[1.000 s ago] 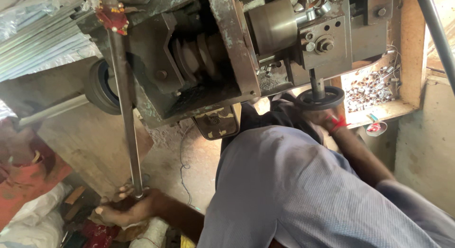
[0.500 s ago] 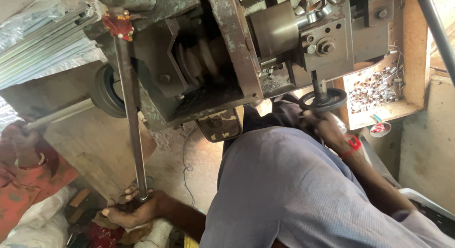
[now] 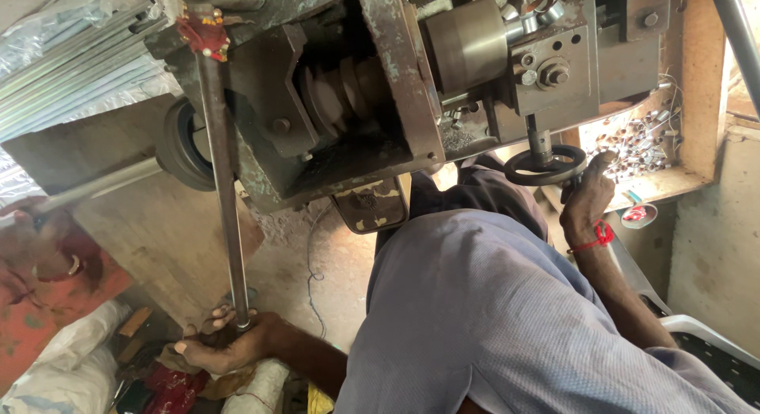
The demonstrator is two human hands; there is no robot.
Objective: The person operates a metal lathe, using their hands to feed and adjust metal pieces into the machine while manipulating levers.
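Workshop: rough concrete floor (image 3: 158, 240) and wall fill the lower left and far right of the frame, with a worn grey-green machine (image 3: 372, 89) across the top.
Left hand (image 3: 226, 347): I see it low in the lower left, fingers curled shut around the bottom end of a long steel rod (image 3: 224, 184).
Rod: it runs nearly upright from that fist to the upper left, where a red ornament (image 3: 204, 30) sits at its top against the machine.
Right hand (image 3: 587, 199): it is at centre right, fingers closed on the rim of a small black handwheel (image 3: 545, 166); a red thread (image 3: 598, 238) circles the wrist.
Handwheel: it hangs on a short shaft under the machine's bolted block (image 3: 546, 66), just right of the steel cylinder (image 3: 467, 42).
Body: my blue-grey shirt (image 3: 491, 319) covers the lower middle, between the two arms.
Machine parts: stepped pulleys (image 3: 348, 89) sit in the dark recess at centre top; a black rubber wheel (image 3: 180, 145) sits left of the rod.
Right background: a wooden tray (image 3: 697, 97) holds many small shiny metal pieces (image 3: 633, 137), near the right hand.
Left edge: bundled metal strips wrapped in plastic (image 3: 71, 66) lie upper left; red cloth (image 3: 47, 271) and white sacks (image 3: 63, 366) lie below.
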